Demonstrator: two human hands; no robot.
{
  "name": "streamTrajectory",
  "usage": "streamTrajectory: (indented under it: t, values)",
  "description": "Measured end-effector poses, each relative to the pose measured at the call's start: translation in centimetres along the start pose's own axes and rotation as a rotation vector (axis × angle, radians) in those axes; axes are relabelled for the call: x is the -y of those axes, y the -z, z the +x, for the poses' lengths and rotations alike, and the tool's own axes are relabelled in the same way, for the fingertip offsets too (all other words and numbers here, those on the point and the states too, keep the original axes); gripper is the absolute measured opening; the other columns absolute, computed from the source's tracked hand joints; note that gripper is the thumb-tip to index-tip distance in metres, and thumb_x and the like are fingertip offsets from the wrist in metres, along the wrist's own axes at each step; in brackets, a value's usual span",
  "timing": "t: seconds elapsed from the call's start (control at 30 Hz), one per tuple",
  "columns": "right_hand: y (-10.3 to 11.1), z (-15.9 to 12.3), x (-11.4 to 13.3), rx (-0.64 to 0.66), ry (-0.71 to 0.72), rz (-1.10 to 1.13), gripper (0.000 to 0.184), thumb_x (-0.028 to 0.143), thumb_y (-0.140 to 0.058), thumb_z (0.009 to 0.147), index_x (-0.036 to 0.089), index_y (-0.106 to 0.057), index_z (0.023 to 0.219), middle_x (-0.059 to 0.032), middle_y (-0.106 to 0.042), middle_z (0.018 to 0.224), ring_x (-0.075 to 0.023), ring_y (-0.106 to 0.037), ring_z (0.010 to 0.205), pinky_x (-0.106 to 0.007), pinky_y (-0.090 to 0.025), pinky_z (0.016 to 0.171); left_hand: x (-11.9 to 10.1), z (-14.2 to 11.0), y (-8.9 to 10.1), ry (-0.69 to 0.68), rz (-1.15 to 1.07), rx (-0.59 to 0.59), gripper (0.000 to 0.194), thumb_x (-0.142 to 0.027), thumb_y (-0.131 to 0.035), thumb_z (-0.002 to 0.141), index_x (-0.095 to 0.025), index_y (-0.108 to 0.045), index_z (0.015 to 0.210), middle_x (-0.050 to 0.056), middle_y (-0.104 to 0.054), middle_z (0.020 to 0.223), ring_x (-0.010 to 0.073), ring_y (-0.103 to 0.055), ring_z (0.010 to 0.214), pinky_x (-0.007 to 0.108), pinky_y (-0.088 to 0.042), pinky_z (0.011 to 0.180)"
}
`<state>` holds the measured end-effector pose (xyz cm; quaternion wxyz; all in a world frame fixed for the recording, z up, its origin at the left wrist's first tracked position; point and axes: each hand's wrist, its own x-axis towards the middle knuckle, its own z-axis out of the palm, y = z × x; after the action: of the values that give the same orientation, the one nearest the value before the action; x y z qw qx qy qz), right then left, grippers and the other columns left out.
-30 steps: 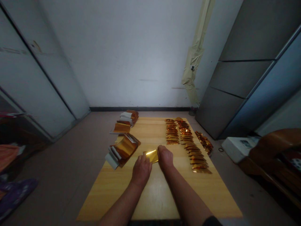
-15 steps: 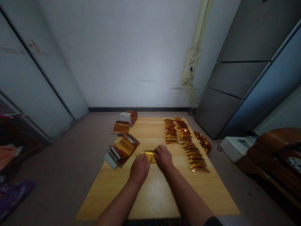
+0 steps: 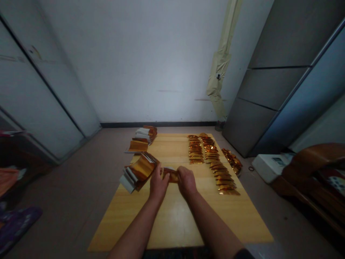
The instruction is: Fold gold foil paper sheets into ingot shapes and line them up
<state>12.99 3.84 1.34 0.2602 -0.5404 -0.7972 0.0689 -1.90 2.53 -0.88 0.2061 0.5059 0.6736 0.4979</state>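
Note:
Between my hands is a sheet of gold foil paper (image 3: 173,176), partly folded, with a pale edge showing along its top. My left hand (image 3: 159,182) pinches its left end, thumb in front and fingers behind. Its right end is gripped by my right hand (image 3: 187,180), whose fingers are curled over it and hide part of the sheet. Just left of my left hand lies a fanned stack of gold foil paper (image 3: 142,168) with whitish backs.
The wooden table (image 3: 172,223) carries more gold sheets (image 3: 138,145) at its far left. Rows of folded gold pieces (image 3: 196,149) line the right side. Beyond the right edge sits a heap of shiny gold pieces (image 3: 231,160). A wall stands behind; a grey fridge (image 3: 258,93) is right.
The sheet has turned from lying flat and bright to being tilted up, darker and narrower. My left hand has moved slightly up, its thumb now in front.

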Motion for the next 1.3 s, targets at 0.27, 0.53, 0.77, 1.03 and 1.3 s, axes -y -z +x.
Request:
streamTrajectory:
  t: [0.27,0.53,0.77,1.03,1.3]
  values:
    - [-0.4,-0.5,-0.5,-0.154,-0.086,0.576,0.017,0.022,-0.048,0.085,0.020,-0.061,0.096,-0.0033,-0.064,0.089,-0.0164,-0.057,0.082,-0.026,-0.042,0.075,-2.6,0.9,0.2,0.178,-0.510,0.150,0.030,-0.032,-0.067,0.066,-0.015,-0.064,0.090,0.000,-0.067,0.074,0.0137,-0.063,0.067,0.024,-0.050,0.066]
    - [-0.9,-0.3,-1.8,-0.063,-0.428,1.200,0.036,0.028,-0.069,0.061,0.018,-0.064,0.095,0.0013,-0.061,0.076,-0.0147,-0.054,0.067,-0.025,-0.044,0.061,-2.5,0.1,0.4,0.210,-0.567,0.255,0.025,-0.031,-0.069,0.062,-0.015,-0.064,0.079,-0.003,-0.065,0.066,0.0110,-0.058,0.058,0.021,-0.047,0.058]
    - [0.1,-0.1,-1.7,-0.076,-0.465,1.299,0.029,0.033,-0.076,0.056,0.018,-0.064,0.079,0.0012,-0.061,0.070,-0.0153,-0.055,0.067,-0.025,-0.044,0.062,-2.2,0.0,0.4,0.195,-0.540,0.232,0.022,-0.029,-0.069,0.061,-0.015,-0.065,0.078,-0.002,-0.067,0.067,0.0114,-0.060,0.061,0.021,-0.048,0.059]
    - [-0.1,0.0,-1.7,-0.099,-0.461,1.254,0.027,0.033,-0.073,0.058,0.019,-0.064,0.079,0.0017,-0.060,0.069,-0.0148,-0.054,0.065,-0.025,-0.042,0.060,-1.9,0.1,0.5,0.197,-0.574,0.258,0.027,-0.031,-0.071,0.062,-0.015,-0.065,0.083,0.001,-0.070,0.074,0.0142,-0.065,0.067,0.024,-0.051,0.064]
    - [-0.7,-0.1,-1.5,-0.168,-0.346,0.754,0.013,0.029,-0.055,0.074,0.020,-0.064,0.077,0.0018,-0.060,0.069,-0.0144,-0.051,0.066,-0.024,-0.039,0.062,-1.0,-0.4,-0.8,0.101,-0.267,0.180,0.037,-0.027,-0.062,0.072,-0.018,-0.068,0.108,0.005,-0.074,0.089,0.0195,-0.067,0.080,0.028,-0.051,0.072]
